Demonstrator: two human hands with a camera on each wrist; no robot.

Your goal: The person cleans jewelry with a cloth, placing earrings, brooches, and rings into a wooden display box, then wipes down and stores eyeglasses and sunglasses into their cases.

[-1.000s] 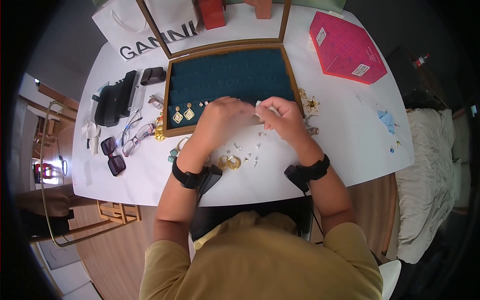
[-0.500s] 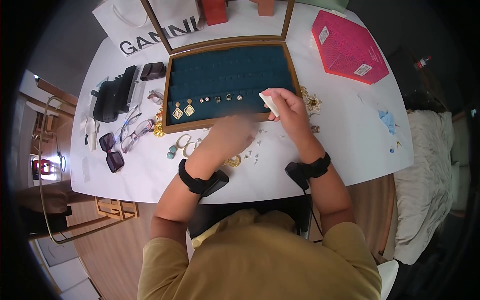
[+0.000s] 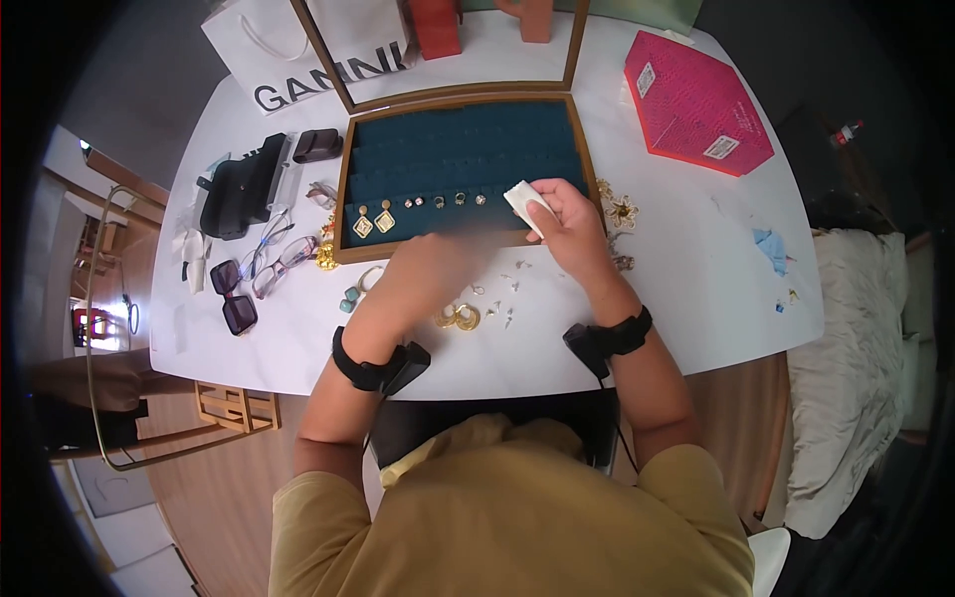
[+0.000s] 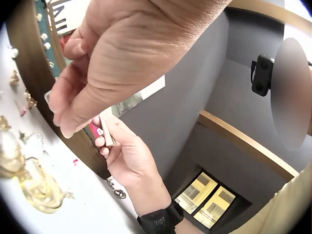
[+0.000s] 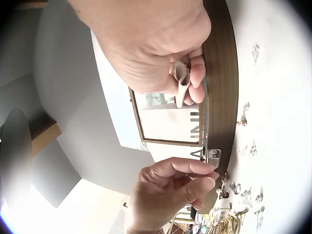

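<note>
My left hand [image 3: 418, 284] is over the front edge of the jewelry case [image 3: 464, 173], blurred at the fingertips in the head view. Its thumb and fingers pinch a small clear plastic earring card [image 5: 213, 158]. My right hand [image 3: 571, 227] holds a small white pouch [image 3: 527, 207] at the case's front right corner; the right wrist view shows the pouch's opening [image 5: 181, 73]. Along the front row of the dark green lining sit diamond-shaped gold drop earrings [image 3: 384, 218] and several small studs [image 3: 460, 199]. Gold hoop earrings [image 3: 466, 316] lie on the table below the left hand.
Several tiny earrings [image 3: 509, 316] are scattered before the case, whose glass lid stands raised behind. At left are sunglasses [image 3: 237, 310], eyeglasses [image 3: 288, 261] and a black case [image 3: 245, 189]. A pink box [image 3: 696, 104] and gold flower jewelry [image 3: 623, 209] are at right.
The hands were together over the case's front; they have parted. My left hand has drawn back toward the front edge, and the right hand has turned the pouch into fuller view.
</note>
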